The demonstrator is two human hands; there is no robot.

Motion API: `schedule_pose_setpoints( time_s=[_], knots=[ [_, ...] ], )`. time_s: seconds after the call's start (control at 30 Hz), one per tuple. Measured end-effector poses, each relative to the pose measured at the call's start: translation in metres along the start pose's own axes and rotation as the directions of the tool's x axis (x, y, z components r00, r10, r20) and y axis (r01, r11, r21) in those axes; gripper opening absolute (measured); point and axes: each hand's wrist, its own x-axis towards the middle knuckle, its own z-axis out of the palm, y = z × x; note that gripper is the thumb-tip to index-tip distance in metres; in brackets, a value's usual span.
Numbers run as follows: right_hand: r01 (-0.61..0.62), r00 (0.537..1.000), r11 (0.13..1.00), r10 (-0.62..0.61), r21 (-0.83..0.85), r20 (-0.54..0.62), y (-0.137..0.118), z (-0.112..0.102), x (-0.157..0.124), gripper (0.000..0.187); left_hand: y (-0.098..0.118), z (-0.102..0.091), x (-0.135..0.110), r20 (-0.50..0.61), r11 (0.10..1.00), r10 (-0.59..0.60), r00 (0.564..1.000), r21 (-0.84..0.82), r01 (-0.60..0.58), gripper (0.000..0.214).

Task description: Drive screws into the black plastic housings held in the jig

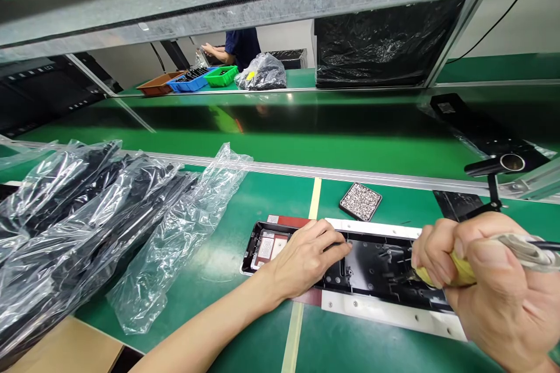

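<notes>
A long black plastic housing (367, 265) lies between two white strips (389, 312) on the green bench. My left hand (304, 259) rests across it with bent fingers gripping its inner part; what the fingertips touch is partly hidden. Beside that hand, a labelled piece (268, 247) shows in the housing's left end. My right hand (494, 280) is wrapped round a yellow electric screwdriver (464, 273) with a taped cord. The tool's front points down into the housing's right part, and its tip cannot be made out clearly.
Behind the housing sits a tray of small metal screws (360, 201). Plastic-wrapped black parts (109, 204) pile up at left. A black tube on a bracket (494, 166) stands at right. Across the bench, a person (242, 46) works near coloured bins (190, 78). A metal shelf beam (262, 6) crosses overhead.
</notes>
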Motion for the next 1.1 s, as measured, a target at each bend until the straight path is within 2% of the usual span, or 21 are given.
schedule_pose_setpoints(
  time_s=[0.13, 0.3, 0.43, 0.53, 0.67, 0.73, 0.9, 1.0, 1.1],
  knots=[
    [0.005, 1.000, 1.000, -0.005, -0.005, 0.006, 0.000, 0.000, 0.001, 0.021, 0.002, -0.001, 0.000, 0.006, 0.999, 0.012, 1.000, 0.034, -0.012, 0.021],
    [0.015, 1.000, 1.000, -0.015, -0.013, 0.004, 0.001, 0.000, 0.001, 0.022, 0.001, 0.002, -0.002, -0.034, 0.999, -0.035, 0.999, -0.025, 0.035, 0.026],
    [0.010, 1.000, 1.000, -0.010, -0.011, 0.006, 0.002, 0.000, 0.001, 0.022, 0.000, 0.002, -0.003, -0.024, 0.999, -0.038, 0.999, -0.027, 0.037, 0.025],
    [0.011, 1.000, 1.000, -0.011, 0.002, 0.004, 0.001, 0.000, 0.001, 0.019, 0.000, 0.000, -0.002, -0.067, 0.993, -0.070, 0.995, -0.099, 0.063, 0.022],
    [0.038, 0.999, 0.999, -0.038, -0.012, 0.039, -0.001, 0.002, 0.003, 0.020, 0.001, -0.004, 0.002, -0.154, 0.952, -0.205, 0.967, -0.260, 0.160, 0.017],
    [0.064, 0.996, 0.998, -0.062, -0.021, 0.071, -0.001, 0.004, 0.003, 0.023, 0.005, -0.007, 0.007, -0.173, 0.912, -0.286, 0.942, -0.351, 0.213, 0.016],
    [0.112, 0.988, 0.992, -0.105, -0.064, 0.113, 0.003, 0.008, 0.002, 0.032, 0.025, -0.014, 0.032, -0.139, 0.790, -0.432, 0.891, -0.535, 0.299, 0.022],
    [0.126, 0.986, 0.986, -0.113, -0.108, 0.121, -0.001, 0.015, 0.005, 0.038, 0.038, -0.017, 0.053, -0.186, 0.772, -0.438, 0.880, -0.580, 0.261, 0.029],
    [0.192, 0.978, 0.960, -0.171, -0.202, 0.117, -0.007, 0.030, 0.004, 0.047, 0.048, -0.014, 0.069, -0.307, 0.813, -0.393, 0.867, -0.557, 0.171, 0.039]
  ],
)
